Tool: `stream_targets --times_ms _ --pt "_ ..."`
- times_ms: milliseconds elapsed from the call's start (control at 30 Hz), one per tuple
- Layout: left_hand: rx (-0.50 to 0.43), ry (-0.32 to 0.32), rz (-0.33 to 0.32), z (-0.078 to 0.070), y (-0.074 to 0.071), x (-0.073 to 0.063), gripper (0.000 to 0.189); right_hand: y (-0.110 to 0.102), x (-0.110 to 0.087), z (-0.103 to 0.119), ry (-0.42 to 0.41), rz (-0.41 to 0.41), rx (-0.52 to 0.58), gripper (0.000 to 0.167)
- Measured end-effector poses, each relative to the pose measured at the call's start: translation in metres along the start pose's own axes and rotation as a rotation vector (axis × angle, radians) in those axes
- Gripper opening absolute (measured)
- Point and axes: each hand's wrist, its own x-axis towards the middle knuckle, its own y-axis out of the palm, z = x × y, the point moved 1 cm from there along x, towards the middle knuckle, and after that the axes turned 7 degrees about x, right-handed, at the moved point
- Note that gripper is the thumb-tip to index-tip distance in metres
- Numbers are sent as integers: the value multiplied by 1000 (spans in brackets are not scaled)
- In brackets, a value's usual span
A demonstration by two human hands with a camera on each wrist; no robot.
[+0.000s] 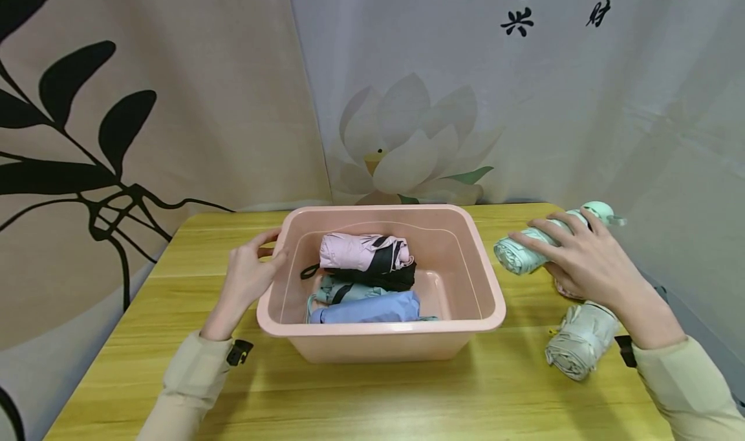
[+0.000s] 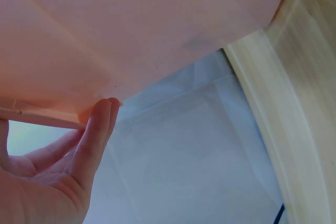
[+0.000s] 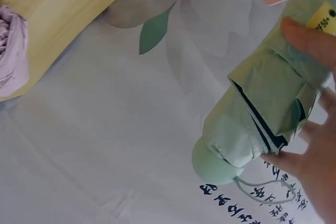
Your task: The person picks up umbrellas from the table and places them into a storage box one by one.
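My right hand [image 1: 588, 260] grips a mint-green folded umbrella [image 3: 257, 103], raised over the right side of the table. Its rounded handle end with a cord loop points away from me. My left hand [image 1: 250, 273] holds the left rim of a pink plastic bin [image 1: 381, 347], with fingertips against the outer wall in the left wrist view. In the bin lie a pale pink folded umbrella [image 1: 349, 252], a black one [image 1: 401, 278] partly beneath it, a teal one [image 1: 349, 290] and a blue one [image 1: 369, 309].
A pale grey-green folded umbrella [image 1: 582, 341] lies on the wooden table [image 1: 372, 402] below my right hand. Another pink folded umbrella [image 3: 11, 53] is mostly hidden behind that hand in the head view. A printed curtain [image 1: 233, 92] hangs behind the table.
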Motion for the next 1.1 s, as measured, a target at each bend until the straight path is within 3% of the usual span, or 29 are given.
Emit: stream_targets --times_ms 267,433,700,1100 --pt "-3 6 3 -1 0 0 43 -3 14 4 21 39 9 52" --pt "-5 0 5 -1 -1 0 43 -2 24 6 0 24 20 42" --pt "-3 1 4 -1 -1 0 43 -2 43 11 -28 19 7 68" --pt "-3 -7 11 -2 -2 -1 43 0 73 23 -74 -23 -22 71"
